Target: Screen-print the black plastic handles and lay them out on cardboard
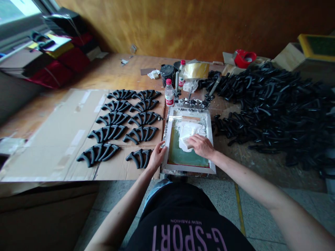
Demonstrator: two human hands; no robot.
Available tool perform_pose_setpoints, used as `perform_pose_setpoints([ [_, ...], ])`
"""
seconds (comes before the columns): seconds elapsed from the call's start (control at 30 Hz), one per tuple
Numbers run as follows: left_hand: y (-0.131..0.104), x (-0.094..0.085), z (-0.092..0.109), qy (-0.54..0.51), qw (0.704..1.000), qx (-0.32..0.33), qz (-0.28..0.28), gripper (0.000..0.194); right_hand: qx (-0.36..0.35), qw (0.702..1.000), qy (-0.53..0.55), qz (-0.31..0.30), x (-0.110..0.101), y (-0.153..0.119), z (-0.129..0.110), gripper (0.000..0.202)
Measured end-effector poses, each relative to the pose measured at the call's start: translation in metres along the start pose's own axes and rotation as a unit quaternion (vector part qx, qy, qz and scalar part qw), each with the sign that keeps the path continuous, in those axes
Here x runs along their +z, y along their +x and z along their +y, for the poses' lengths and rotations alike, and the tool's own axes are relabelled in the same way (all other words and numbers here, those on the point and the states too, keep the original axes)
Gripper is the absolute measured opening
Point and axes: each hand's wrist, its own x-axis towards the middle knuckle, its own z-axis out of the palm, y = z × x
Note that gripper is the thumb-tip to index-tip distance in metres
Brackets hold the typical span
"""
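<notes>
A screen printing frame (211, 153) lies flat at the table's front, its green mesh carrying a thick patch of white ink (192, 129). My right hand (201, 145) is closed round a small pale squeegee (186, 142), pressed to the mesh at the ink's lower part; the fingers cover much of it. At the frame's left edge is my left hand (157, 155), its fingertips gripping the rim. Just left of that hand lies a short row of black curved plastic handles (138, 157). A clamp stand (192, 103) holds the frame's far end.
More rows of black handles (111, 118) lie on a cardboard sheet (52, 139). To the right spreads a big heap of black handles (264, 94). Behind the frame stand a red-capped bottle (169, 94), a dark tub (166, 73) and a red tape roll (244, 58).
</notes>
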Motion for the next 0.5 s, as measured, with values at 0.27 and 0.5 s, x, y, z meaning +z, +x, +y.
perform_pose_setpoints([
  [0.27, -0.005, -0.006, 0.011, -0.001, 1.000, 0.006, -0.026, 0.061, 0.063, 0.995, 0.063, 0.040, -0.011, 0.019, 0.008, 0.025],
  [0.5, -0.022, -0.023, 0.096, -0.096, 0.989, 0.109, 0.010, 0.053, 0.270, 0.942, 0.105, 0.171, -0.063, 0.046, 0.107, 0.044],
])
